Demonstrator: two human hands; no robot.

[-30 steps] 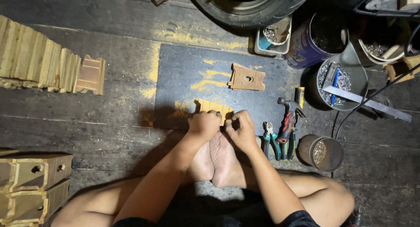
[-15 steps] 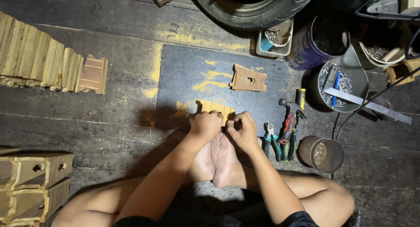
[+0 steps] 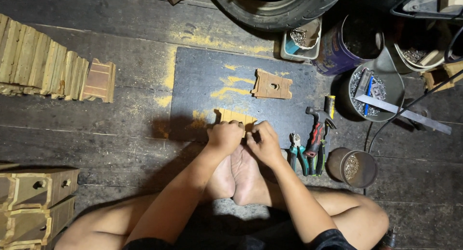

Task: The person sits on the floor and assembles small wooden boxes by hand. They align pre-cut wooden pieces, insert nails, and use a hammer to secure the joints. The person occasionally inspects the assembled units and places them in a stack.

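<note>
Item: small yellow slatted wooden panel [image 3: 235,117], lying on the dark rectangular board [image 3: 202,81] on the plank floor, just ahead of bare feet. Left hand [image 3: 224,136] clamped on its near edge; right hand [image 3: 263,142] pinching beside it. Advice: keep slats flush, grip firm. Adjacent: red-handled hammer [image 3: 316,129], green-handled pliers [image 3: 295,156].

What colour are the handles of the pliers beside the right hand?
The pliers have green handles, seen best in the head view, just beside the right hand.
</note>
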